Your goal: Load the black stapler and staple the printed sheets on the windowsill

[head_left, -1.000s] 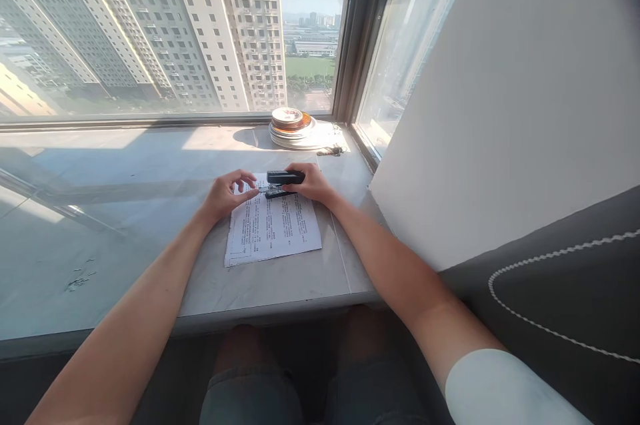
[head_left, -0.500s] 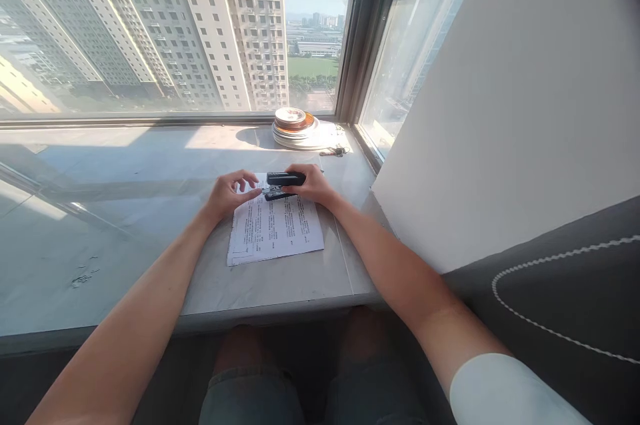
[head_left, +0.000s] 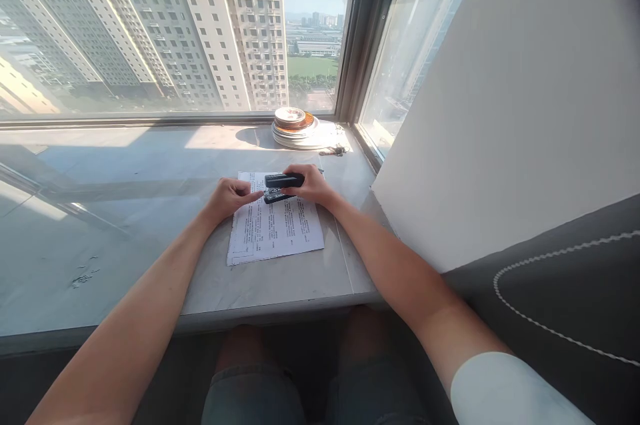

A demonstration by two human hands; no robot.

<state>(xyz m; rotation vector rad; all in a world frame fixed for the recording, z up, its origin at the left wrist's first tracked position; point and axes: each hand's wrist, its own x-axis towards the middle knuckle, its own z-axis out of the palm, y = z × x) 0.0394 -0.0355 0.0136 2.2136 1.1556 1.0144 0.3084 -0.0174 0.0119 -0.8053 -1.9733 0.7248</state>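
Observation:
A printed sheet of paper (head_left: 275, 228) lies on the grey window ledge (head_left: 150, 211). Over its far edge sits a black stapler (head_left: 283, 186) with its top arm raised. My right hand (head_left: 313, 185) wraps round the stapler's right end. My left hand (head_left: 231, 197) rests at the sheet's upper left, its fingers curled in a pinch against the stapler's front tip. What the pinch holds is too small to see.
A stack of plates (head_left: 296, 128) stands in the sunlit far right corner of the ledge, with a small bunch of keys (head_left: 334, 151) beside it. A white slanted wall (head_left: 500, 118) closes the right side. A dark cushion with white stitching (head_left: 565, 291) lies at lower right.
My left fingers, raised and spread before, have curled down to the stapler's front tip. The right hand and the stapler have stayed put.

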